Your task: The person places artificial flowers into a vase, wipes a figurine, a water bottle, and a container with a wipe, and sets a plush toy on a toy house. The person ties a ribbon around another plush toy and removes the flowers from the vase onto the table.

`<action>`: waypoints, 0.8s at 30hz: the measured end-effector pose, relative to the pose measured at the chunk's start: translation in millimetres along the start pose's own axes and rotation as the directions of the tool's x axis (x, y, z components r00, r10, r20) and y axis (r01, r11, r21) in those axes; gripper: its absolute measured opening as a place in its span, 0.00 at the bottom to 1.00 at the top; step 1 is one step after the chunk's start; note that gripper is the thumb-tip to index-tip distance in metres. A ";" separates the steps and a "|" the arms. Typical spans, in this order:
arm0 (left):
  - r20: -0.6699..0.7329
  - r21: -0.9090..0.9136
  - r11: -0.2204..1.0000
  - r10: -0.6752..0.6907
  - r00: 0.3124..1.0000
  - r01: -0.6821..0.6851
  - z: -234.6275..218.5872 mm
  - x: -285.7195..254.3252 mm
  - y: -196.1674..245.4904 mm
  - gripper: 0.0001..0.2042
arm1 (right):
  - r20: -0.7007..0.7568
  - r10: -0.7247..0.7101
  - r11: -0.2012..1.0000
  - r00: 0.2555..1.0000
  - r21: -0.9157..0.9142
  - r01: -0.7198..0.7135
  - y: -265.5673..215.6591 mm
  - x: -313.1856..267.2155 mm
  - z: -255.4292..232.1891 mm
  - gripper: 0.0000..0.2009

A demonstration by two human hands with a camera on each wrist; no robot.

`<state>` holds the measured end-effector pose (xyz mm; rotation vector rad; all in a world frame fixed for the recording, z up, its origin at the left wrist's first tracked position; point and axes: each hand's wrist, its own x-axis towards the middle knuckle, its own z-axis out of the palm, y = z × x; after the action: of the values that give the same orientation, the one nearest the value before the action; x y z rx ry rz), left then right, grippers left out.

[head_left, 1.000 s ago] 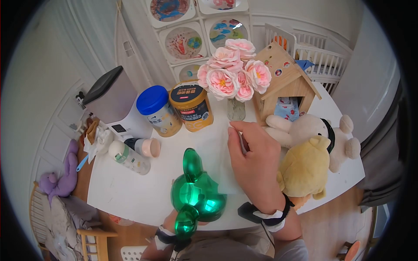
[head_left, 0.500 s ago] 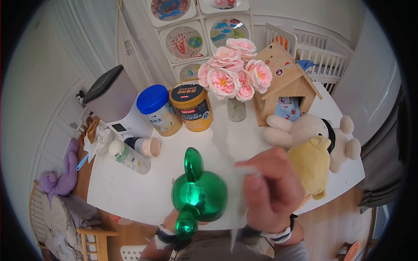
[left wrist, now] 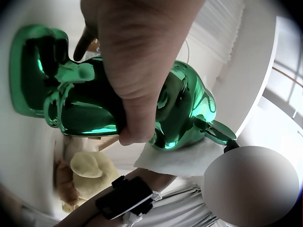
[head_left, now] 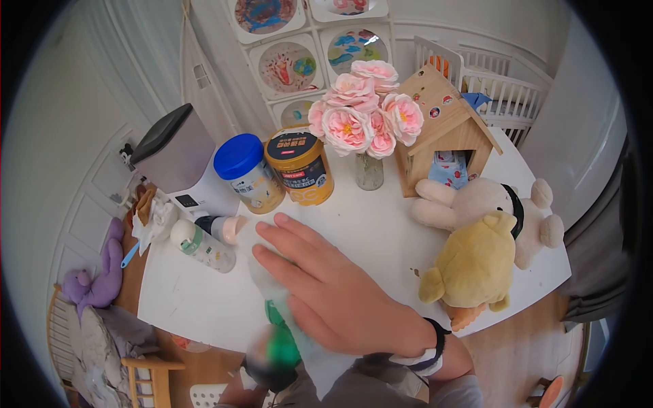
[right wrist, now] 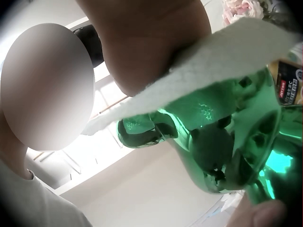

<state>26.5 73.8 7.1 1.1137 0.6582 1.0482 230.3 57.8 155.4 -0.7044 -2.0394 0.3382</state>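
A shiny green figurine with two rounded ears (left wrist: 90,109) is in my left hand (left wrist: 137,71), whose thumb and fingers grip its body. In the head view, most of the figurine (head_left: 282,348) is hidden under my right hand (head_left: 333,292). That hand lies over a thin white wipe (head_left: 325,364), its fingers extended towards the upper left. From the right wrist, the wipe (right wrist: 189,87) drapes along the figurine's head, beneath the palm.
On the white table (head_left: 367,228) stand a blue-lidded tub (head_left: 258,187), a yellow canister (head_left: 303,173), a bottle (head_left: 207,250) and a vase (head_left: 369,171) of pink flowers. A wooden house (head_left: 425,112), a yellow plush (head_left: 476,265) and a pale plush (head_left: 469,200) occupy the right side.
My right hand drew back to the right with the wipe, then swung left over the figurine, its fingers going from pinched to extended. My left hand keeps its grip.
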 end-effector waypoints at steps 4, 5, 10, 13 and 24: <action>-0.008 0.003 1.000 0.014 1.000 -0.014 0.9 1.2 0.9 0.29 | 0.166 0.279 0.868 0.946 0.378 -0.323 2.9 10.9 -11.7 0.26; -0.006 0.001 1.000 0.014 1.000 -0.014 2.3 2.0 -0.1 0.29 | 0.163 0.285 0.867 0.945 0.376 -0.326 6.7 11.1 -11.1 0.26; 0.002 -0.016 1.000 0.009 1.000 -0.009 9.4 5.9 -7.6 0.29 | 0.257 0.417 0.598 0.872 0.645 -0.476 34.4 -5.6 5.3 0.27; -0.005 -0.019 1.000 0.007 1.000 -0.007 11.2 4.3 -10.6 0.29 | 0.304 0.382 0.572 0.873 0.664 -0.482 41.7 -18.7 9.5 0.29; -0.018 -0.018 1.000 0.018 1.000 -0.018 16.1 3.4 -13.7 0.30 | 0.092 0.692 0.257 0.716 0.896 -0.364 61.9 -103.3 103.9 0.29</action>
<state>46.2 69.5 0.0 1.0977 0.6532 1.0788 206.8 48.9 -1.7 -0.6826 -0.9340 1.4809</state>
